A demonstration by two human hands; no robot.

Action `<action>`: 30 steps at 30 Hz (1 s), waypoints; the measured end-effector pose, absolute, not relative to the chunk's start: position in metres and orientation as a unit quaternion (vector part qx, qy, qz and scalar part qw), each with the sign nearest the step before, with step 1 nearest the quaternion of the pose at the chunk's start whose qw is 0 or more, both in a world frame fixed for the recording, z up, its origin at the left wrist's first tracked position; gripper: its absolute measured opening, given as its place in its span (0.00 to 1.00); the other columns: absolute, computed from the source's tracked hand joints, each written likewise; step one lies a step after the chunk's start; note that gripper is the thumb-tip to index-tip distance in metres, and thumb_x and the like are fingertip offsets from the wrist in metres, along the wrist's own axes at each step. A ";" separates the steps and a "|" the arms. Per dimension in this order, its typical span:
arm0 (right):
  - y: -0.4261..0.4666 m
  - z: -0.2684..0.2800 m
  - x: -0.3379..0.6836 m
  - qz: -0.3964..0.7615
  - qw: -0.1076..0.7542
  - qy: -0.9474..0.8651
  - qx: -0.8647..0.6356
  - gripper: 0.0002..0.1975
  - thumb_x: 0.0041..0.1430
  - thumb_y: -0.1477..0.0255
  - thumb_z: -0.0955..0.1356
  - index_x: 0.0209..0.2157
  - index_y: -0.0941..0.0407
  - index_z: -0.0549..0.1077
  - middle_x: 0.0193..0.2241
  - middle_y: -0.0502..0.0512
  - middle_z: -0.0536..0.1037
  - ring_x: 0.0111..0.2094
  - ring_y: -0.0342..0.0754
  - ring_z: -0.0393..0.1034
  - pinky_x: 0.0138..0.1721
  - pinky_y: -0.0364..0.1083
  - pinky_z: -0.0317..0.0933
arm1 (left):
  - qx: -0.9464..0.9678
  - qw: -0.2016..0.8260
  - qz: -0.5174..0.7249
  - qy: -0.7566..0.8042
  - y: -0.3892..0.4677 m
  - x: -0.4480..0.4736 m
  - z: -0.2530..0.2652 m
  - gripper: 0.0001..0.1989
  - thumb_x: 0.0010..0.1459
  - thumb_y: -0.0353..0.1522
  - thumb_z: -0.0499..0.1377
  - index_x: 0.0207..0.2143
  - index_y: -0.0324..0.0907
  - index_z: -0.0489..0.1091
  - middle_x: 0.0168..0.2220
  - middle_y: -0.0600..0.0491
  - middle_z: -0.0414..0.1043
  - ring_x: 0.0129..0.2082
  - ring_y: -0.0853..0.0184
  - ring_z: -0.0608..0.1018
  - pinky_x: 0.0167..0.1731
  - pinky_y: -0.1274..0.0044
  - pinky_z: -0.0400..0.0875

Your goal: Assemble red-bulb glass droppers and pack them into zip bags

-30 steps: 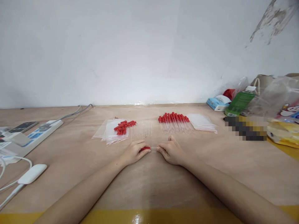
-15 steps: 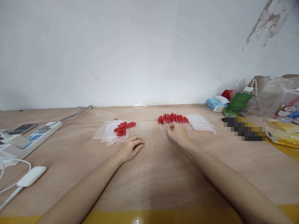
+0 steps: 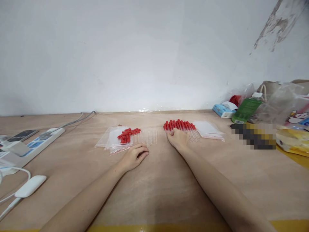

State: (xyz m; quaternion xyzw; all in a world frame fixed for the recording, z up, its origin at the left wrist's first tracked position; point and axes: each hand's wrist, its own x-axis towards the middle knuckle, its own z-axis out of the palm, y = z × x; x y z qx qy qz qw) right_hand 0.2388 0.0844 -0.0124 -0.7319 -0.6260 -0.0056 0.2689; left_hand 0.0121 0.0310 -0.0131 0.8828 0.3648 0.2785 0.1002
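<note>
My right hand (image 3: 178,138) is closed at the left end of a row of glass droppers with red rubber bulbs (image 3: 180,124), pinching what looks like the dropper nearest its fingertips. The glass stems fan toward me, and the hand hides some of them. My left hand (image 3: 137,156) lies on the table with curled fingers meeting the thumb, and nothing shows in them. Just beyond it lies a row of bare clear glass tubes (image 3: 148,137). Loose red rubber bulbs (image 3: 125,136) are heaped on clear zip bags (image 3: 106,138) at the left.
More zip bags (image 3: 209,130) lie right of the droppers. Farther right stand a tissue box (image 3: 223,110), a green bottle (image 3: 247,109) and plastic bags (image 3: 277,103). On the left are a power strip (image 3: 38,145), a phone (image 3: 23,135) and a white cable adapter (image 3: 31,186). A wall rises behind the table.
My right hand has shifted slightly left and down beside the leftmost droppers. My left hand stays in nearly the same place. The view has tipped a little.
</note>
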 end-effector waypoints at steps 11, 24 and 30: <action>0.072 -0.016 0.204 -0.059 0.247 -0.787 -0.563 0.12 0.58 0.66 0.60 0.36 0.50 0.74 0.36 0.55 0.72 0.41 0.50 0.59 0.40 0.49 0.42 | 0.736 -0.094 0.326 0.586 0.062 -0.018 -0.008 0.17 0.57 0.37 0.48 0.45 0.44 0.68 0.48 0.47 0.65 0.49 0.60 0.66 0.49 0.67 0.58; 0.073 -0.010 0.210 -0.018 0.222 -0.710 -0.668 0.09 0.52 0.72 0.61 0.32 0.56 0.71 0.28 0.57 0.74 0.35 0.51 0.63 0.39 0.50 0.44 | 0.670 -0.051 0.140 0.728 0.091 -0.009 -0.004 0.27 0.55 0.47 0.43 0.56 0.50 0.56 0.53 0.45 0.59 0.51 0.52 0.64 0.47 0.63 0.57; 0.071 -0.006 0.217 -0.017 0.189 -0.702 -0.686 0.10 0.53 0.71 0.60 0.36 0.57 0.69 0.31 0.59 0.74 0.39 0.53 0.64 0.41 0.51 0.44 | 0.621 -0.050 0.185 0.760 0.083 0.030 -0.008 0.26 0.54 0.47 0.46 0.54 0.49 0.59 0.52 0.44 0.59 0.51 0.52 0.62 0.47 0.63 0.55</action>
